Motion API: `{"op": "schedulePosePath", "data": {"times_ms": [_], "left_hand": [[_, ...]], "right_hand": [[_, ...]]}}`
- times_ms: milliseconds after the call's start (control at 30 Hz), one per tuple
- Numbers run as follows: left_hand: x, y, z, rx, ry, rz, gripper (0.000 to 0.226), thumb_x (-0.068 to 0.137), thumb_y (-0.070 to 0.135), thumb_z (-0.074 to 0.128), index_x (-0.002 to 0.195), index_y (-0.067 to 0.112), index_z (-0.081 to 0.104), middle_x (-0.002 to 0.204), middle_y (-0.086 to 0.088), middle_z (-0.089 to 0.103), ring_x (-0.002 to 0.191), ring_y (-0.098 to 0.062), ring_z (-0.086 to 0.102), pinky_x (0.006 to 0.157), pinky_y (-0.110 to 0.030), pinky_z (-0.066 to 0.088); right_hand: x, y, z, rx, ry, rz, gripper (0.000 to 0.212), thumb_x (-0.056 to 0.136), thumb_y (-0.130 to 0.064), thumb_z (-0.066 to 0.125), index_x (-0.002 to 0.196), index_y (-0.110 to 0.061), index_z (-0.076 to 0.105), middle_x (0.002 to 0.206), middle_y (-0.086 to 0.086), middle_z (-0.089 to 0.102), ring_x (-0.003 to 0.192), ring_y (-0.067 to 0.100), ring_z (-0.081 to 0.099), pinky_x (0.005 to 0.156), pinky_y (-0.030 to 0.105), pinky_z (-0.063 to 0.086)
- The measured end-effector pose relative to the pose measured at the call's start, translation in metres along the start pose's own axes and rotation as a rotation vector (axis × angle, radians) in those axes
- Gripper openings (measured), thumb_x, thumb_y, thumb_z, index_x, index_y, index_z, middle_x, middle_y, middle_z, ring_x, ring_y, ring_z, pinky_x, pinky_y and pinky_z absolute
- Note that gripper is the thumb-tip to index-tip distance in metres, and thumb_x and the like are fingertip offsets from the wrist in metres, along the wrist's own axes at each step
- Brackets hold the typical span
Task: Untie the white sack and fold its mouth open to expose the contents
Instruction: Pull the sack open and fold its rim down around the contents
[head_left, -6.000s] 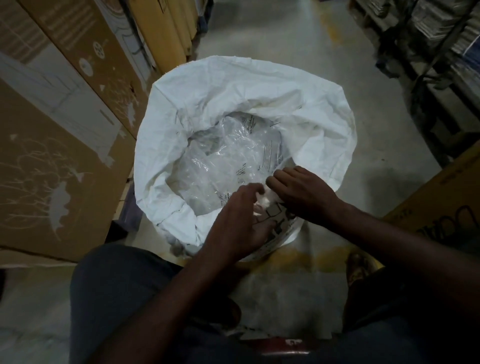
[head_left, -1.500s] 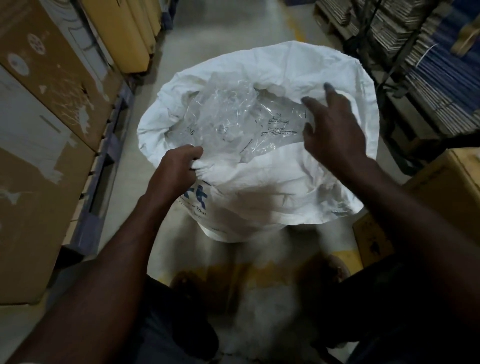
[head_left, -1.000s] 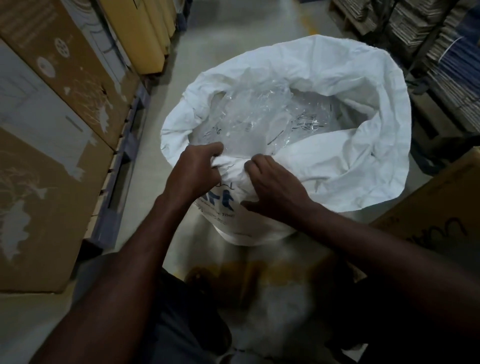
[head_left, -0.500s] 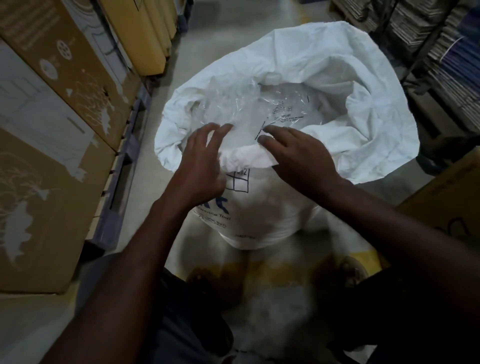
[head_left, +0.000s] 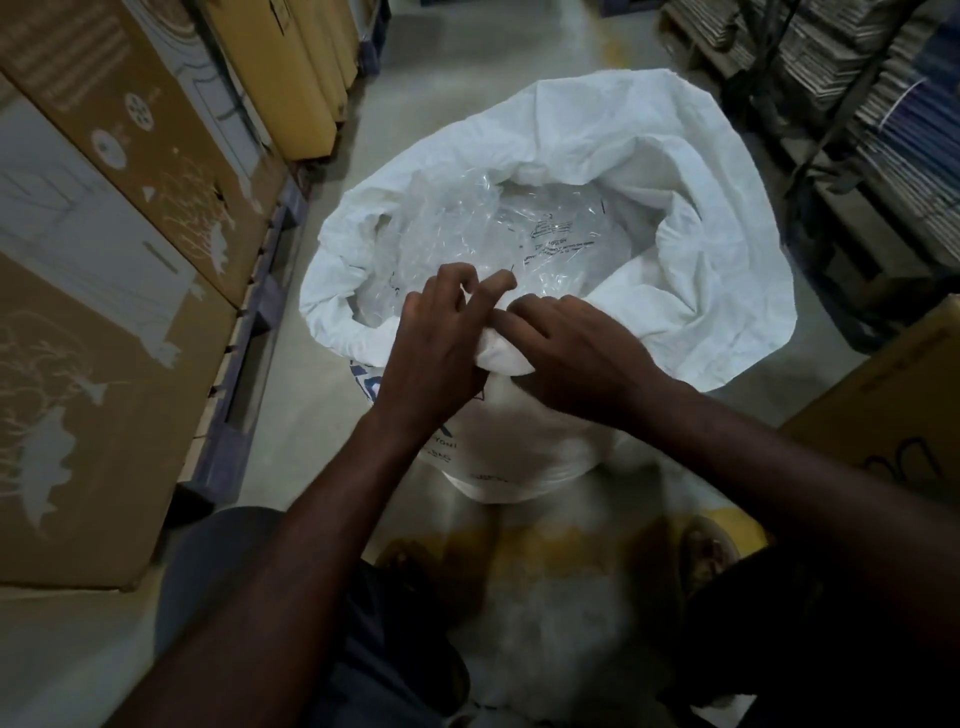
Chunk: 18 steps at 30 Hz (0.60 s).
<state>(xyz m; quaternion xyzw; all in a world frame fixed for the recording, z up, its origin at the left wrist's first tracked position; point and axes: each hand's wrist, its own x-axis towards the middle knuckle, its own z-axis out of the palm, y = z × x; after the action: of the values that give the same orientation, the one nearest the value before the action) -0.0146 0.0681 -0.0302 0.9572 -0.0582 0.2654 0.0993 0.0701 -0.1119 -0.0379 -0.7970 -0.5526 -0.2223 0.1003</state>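
Note:
The white sack (head_left: 691, 218) stands on the floor in front of me, its mouth wide open and its rim rolled outward all around. Clear plastic packets with black print (head_left: 524, 244) fill the inside. My left hand (head_left: 436, 348) and my right hand (head_left: 576, 358) meet at the near edge of the rim. Both pinch a bunched fold of the white fabric between them, with some left fingers lifted above the plastic.
Tall cardboard boxes (head_left: 104, 291) on a pallet line the left side, with yellow boxes (head_left: 291, 67) behind them. Shelves of stacked flat packs (head_left: 883, 104) stand at the right. A brown carton (head_left: 893, 410) sits at the near right. My foot (head_left: 706, 551) rests below the sack.
Both hands have drawn together at the near rim and closed on a fold of fabric; half a second ago their fingers lay spread over the edge.

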Motion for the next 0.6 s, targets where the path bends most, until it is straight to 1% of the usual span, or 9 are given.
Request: {"op": "schedulePosePath", "data": {"times_ms": [67, 100, 233, 300, 367, 433, 467, 533, 600], "left_hand": [[0.000, -0.004, 0.007, 0.095, -0.021, -0.035, 0.062, 0.084, 0.011, 0.068, 0.142, 0.026, 0.054, 0.142, -0.012, 0.053, 0.111, -0.033, 0.061, 0.088, -0.051, 0.049], [0.000, -0.006, 0.011, 0.140, -0.022, -0.051, 0.060, 0.085, 0.011, 0.070, 0.141, 0.026, 0.057, 0.144, -0.010, 0.054, 0.112, -0.032, 0.061, 0.088, -0.049, 0.049], [0.002, -0.008, 0.022, 0.242, -0.006, -0.097, 0.044, 0.088, 0.008, 0.068, 0.131, 0.019, 0.064, 0.121, -0.013, 0.065, 0.091, -0.036, 0.066, 0.074, -0.046, 0.051], [0.002, -0.006, 0.023, 0.266, -0.023, -0.140, 0.036, 0.092, 0.008, 0.062, 0.127, 0.016, 0.063, 0.105, -0.011, 0.064, 0.077, -0.036, 0.066, 0.060, -0.044, 0.050], [0.002, -0.004, 0.026, 0.261, -0.052, -0.165, 0.034, 0.094, 0.009, 0.055, 0.126, 0.016, 0.060, 0.098, -0.008, 0.062, 0.074, -0.035, 0.066, 0.055, -0.043, 0.047], [0.003, -0.006, 0.029, 0.232, -0.115, -0.117, 0.042, 0.093, 0.014, 0.060, 0.135, 0.020, 0.056, 0.111, -0.008, 0.062, 0.086, -0.035, 0.068, 0.066, -0.044, 0.049], [0.003, -0.008, 0.030, 0.200, -0.182, -0.089, 0.053, 0.094, 0.024, 0.067, 0.144, 0.026, 0.050, 0.127, -0.009, 0.060, 0.101, -0.035, 0.066, 0.078, -0.047, 0.051], [0.000, -0.010, 0.019, 0.052, -0.385, -0.105, 0.085, 0.089, 0.059, 0.074, 0.161, 0.039, 0.034, 0.162, -0.012, 0.038, 0.139, -0.035, 0.050, 0.109, -0.056, 0.042], [-0.003, -0.012, 0.001, -0.154, -0.528, -0.183, 0.100, 0.081, 0.083, 0.067, 0.165, 0.050, 0.026, 0.175, -0.012, 0.020, 0.159, -0.033, 0.031, 0.125, -0.060, 0.029]], "right_hand": [[-0.002, -0.005, -0.003, -0.010, -0.074, 0.054, 0.066, 0.089, -0.043, 0.057, 0.144, -0.007, 0.051, 0.123, 0.016, 0.061, 0.092, 0.034, 0.061, 0.076, 0.046, 0.050], [-0.002, -0.007, -0.003, -0.025, -0.084, 0.079, 0.068, 0.087, -0.042, 0.058, 0.145, -0.007, 0.050, 0.123, 0.016, 0.060, 0.091, 0.034, 0.062, 0.076, 0.046, 0.050], [0.005, 0.001, 0.001, -0.049, 0.009, 0.171, 0.048, 0.088, -0.020, 0.056, 0.135, -0.009, 0.057, 0.105, 0.011, 0.064, 0.076, 0.033, 0.062, 0.067, 0.046, 0.051], [0.005, 0.003, 0.003, -0.087, 0.024, 0.169, 0.038, 0.093, -0.016, 0.056, 0.130, -0.012, 0.058, 0.110, 0.009, 0.067, 0.073, 0.032, 0.064, 0.062, 0.043, 0.050], [0.002, 0.002, 0.006, -0.114, 0.007, 0.168, 0.038, 0.093, -0.008, 0.055, 0.130, -0.016, 0.054, 0.117, 0.008, 0.068, 0.070, 0.032, 0.065, 0.054, 0.037, 0.042], [-0.001, 0.004, 0.007, -0.099, -0.021, 0.178, 0.041, 0.093, -0.005, 0.043, 0.130, -0.017, 0.053, 0.119, 0.008, 0.066, 0.068, 0.033, 0.065, 0.049, 0.034, 0.036], [-0.003, 0.005, 0.006, -0.079, -0.030, 0.186, 0.043, 0.094, -0.006, 0.037, 0.130, -0.017, 0.055, 0.120, 0.009, 0.065, 0.068, 0.034, 0.065, 0.047, 0.034, 0.037], [-0.006, 0.010, 0.007, -0.036, -0.039, 0.181, 0.045, 0.094, -0.008, 0.031, 0.129, -0.016, 0.057, 0.122, 0.011, 0.062, 0.070, 0.035, 0.064, 0.044, 0.034, 0.039], [-0.010, 0.013, 0.008, -0.016, -0.036, 0.135, 0.034, 0.095, -0.006, 0.037, 0.124, -0.017, 0.052, 0.122, 0.014, 0.061, 0.072, 0.035, 0.062, 0.045, 0.033, 0.035]]}}
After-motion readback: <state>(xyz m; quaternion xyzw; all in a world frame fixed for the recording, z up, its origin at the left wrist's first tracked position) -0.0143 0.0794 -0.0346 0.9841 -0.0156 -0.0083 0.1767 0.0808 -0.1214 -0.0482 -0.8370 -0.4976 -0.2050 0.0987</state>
